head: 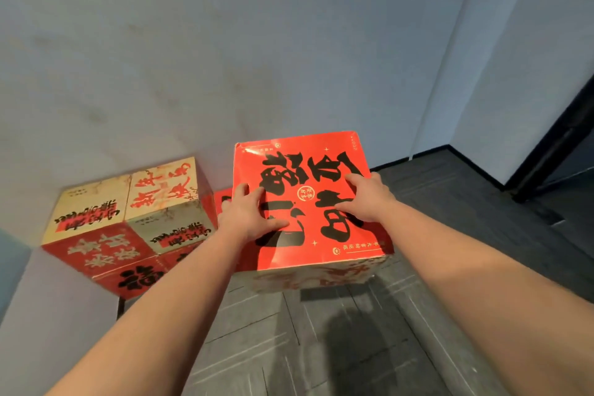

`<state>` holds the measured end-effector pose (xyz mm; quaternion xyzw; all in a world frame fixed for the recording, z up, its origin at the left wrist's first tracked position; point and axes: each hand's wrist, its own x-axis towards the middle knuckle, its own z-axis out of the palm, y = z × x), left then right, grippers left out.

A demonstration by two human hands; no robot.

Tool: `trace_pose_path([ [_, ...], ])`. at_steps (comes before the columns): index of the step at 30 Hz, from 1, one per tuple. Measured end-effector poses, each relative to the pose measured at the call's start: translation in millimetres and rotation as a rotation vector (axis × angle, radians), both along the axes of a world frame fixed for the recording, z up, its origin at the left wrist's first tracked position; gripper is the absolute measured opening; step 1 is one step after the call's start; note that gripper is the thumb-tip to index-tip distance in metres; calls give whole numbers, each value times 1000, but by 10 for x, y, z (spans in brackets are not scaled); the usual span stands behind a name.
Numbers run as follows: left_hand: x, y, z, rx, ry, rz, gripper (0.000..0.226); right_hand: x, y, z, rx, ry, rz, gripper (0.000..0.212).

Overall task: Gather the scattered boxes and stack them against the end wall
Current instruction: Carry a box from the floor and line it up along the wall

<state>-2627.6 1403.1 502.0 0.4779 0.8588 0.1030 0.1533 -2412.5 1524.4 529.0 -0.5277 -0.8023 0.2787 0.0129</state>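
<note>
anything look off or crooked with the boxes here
The red box under both hands sits turned at an angle, not square with the stacked boxes beside it, and its far left top corner looks slightly crumpled. Nothing else stands out.

Red box [308, 202] beside stacked boxes [128, 222], wall corner.

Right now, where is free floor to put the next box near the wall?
Bare dark floor lies right of the red box under both hands, along the end wall toward the doorway. Left is crowded: the box stack fills the corner.
</note>
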Motion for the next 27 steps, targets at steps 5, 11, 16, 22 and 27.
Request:
trace_pose_path([
  [5, -732, 1000, -162, -14, -38, 32, 98, -778, 1032, -155, -26, -16, 7, 68],
  [11, -1590, 2089, -474, -87, -60, 125, 94, -1842, 2331, -625, -74, -33, 83, 72],
  [16, -2308, 2878, -792, -128, -74, 183, 92, -2648, 3192, -982, -100, -67, 130, 74],
  [22, -2988, 3416, -1304, -147, -153, 246, 95, -3397, 3836, -1444, -117, -110, 164, 74],
  [27, -3544, 3717, -1798, -158, -153, 239, 94, -3944, 4142, -1917, -108, -111, 159, 70],
])
